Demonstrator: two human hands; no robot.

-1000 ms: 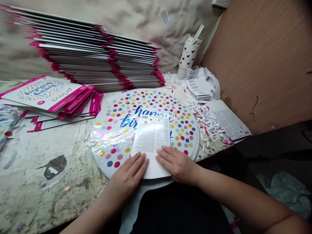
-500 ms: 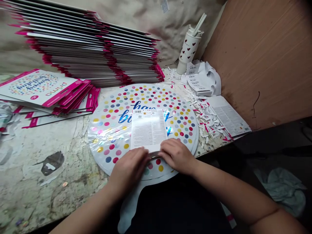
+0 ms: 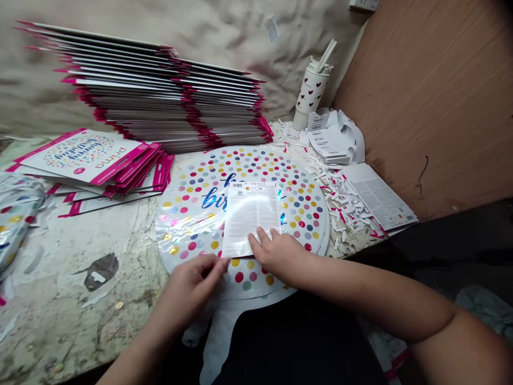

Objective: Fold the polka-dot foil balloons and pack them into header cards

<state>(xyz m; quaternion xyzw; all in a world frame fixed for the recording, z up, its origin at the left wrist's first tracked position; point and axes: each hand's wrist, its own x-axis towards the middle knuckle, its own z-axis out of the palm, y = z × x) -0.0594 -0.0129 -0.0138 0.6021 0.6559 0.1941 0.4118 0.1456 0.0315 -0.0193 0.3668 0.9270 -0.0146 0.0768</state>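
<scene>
A flat round foil balloon [image 3: 188, 208] with coloured dots and blue "happy birthday" lettering lies on the bench, its pale neck [image 3: 218, 342] hanging over the front edge. On top of it rests a white printed card [image 3: 244, 216] with a barcode, covering part of the lettering. My right hand [image 3: 280, 254] presses on the card's lower right part, fingers spread. At the card's lower left corner is my left hand [image 3: 200, 278], fingers curled and thumb against the forefinger. Whatever that pinch holds, if anything, is hidden.
Behind stands a tall stack of folded pink-edged cards [image 3: 168, 101]. More printed packs [image 3: 92, 160] lie at left, near a dotted foil bundle [image 3: 16, 219]. At right are a tumbler [image 3: 310, 93], a label roll [image 3: 336, 136], paper scraps [image 3: 344, 203] and a printed sheet [image 3: 380, 195].
Both hands were together at the card's lower edge. My right hand has opened flat onto the card, while the left has drawn slightly left and down to its corner. The view has shifted.
</scene>
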